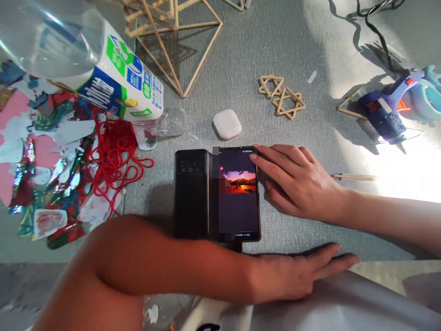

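Observation:
A phone point(237, 216) lies on the grey table with its screen lit, showing a sunset picture. My right hand point(296, 179) reaches in from the right, fingers stretched out, the index fingertip touching the phone's upper right corner. My left forearm crosses in front of the phone. Past its lower right, my left hand point(292, 276) rests near the table's front edge with its fingers extended, holding nothing. Beside the phone on the left is a black slab-shaped device point(191, 197) with a small round mark. A white earbud case point(227, 124) sits just beyond the phone.
Tangled red yarn point(115, 151) and shiny scraps point(65, 202) spread at left under a large clear bottle point(127, 82). A stick frame point(201, 57) stands behind. Two stick stars point(289, 103), a blue glue gun point(382, 112) and thin sticks point(354, 176) lie rightward.

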A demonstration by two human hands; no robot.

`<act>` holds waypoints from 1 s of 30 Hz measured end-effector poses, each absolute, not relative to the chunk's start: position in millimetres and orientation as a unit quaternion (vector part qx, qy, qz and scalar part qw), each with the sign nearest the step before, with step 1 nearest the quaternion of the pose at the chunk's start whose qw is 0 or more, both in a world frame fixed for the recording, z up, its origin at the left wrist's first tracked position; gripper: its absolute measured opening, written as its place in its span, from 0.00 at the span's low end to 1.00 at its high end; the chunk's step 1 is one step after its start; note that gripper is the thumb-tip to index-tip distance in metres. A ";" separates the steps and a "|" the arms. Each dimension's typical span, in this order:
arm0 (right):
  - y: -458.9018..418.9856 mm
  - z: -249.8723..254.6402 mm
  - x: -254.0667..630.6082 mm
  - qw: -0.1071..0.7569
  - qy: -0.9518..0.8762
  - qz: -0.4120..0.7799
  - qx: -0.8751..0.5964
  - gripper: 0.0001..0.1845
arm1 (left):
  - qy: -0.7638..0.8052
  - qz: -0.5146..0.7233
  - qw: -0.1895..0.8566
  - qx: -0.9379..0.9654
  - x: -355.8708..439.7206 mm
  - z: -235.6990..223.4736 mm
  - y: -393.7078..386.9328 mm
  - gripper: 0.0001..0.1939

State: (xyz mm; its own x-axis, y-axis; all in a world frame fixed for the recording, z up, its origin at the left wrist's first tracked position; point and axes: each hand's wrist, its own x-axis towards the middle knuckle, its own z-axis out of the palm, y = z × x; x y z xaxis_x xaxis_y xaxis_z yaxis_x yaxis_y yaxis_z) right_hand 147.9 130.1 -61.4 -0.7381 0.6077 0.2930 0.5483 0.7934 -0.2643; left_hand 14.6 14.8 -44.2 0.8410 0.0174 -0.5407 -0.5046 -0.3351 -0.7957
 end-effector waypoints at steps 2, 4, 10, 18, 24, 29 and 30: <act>130.1 -61.1 147.8 0.183 -0.929 0.077 -0.312 0.33 | 0.161 0.152 0.523 -0.823 9.7 -40.0 19.3 0.15; 130.1 -60.6 147.7 0.182 -0.930 0.073 -0.310 0.31 | 0.164 0.083 0.489 -0.853 7.3 -37.3 22.9 0.20; 130.4 -60.5 147.6 0.184 -0.930 0.074 -0.309 0.31 | 0.281 0.130 0.471 -0.826 11.5 -44.2 23.5 0.15; 130.1 -61.0 147.7 0.182 -0.929 0.080 -0.312 0.34 | -0.026 -0.094 0.122 -0.988 3.0 -72.8 10.0 0.18; 130.3 -60.9 147.8 0.185 -0.930 0.073 -0.309 0.31 | 0.008 -0.067 0.269 -0.961 4.1 -59.0 10.9 0.37; 130.1 -60.9 147.8 0.183 -0.929 0.076 -0.311 0.32 | 0.095 0.022 0.463 -0.881 5.5 -52.1 15.7 0.43; 130.1 -60.8 147.8 0.183 -0.930 0.076 -0.310 0.32 | 0.076 -0.020 0.350 -0.933 5.5 -54.2 15.0 0.42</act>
State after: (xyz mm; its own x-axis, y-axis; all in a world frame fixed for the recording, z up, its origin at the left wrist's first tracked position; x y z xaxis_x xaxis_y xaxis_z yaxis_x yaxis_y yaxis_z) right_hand 147.8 130.1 -60.8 -0.7405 0.6048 0.2931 0.5494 0.7959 -0.2544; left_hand 5.5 15.0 -54.2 0.9875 -0.1565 -0.0159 -0.1284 -0.7434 -0.6565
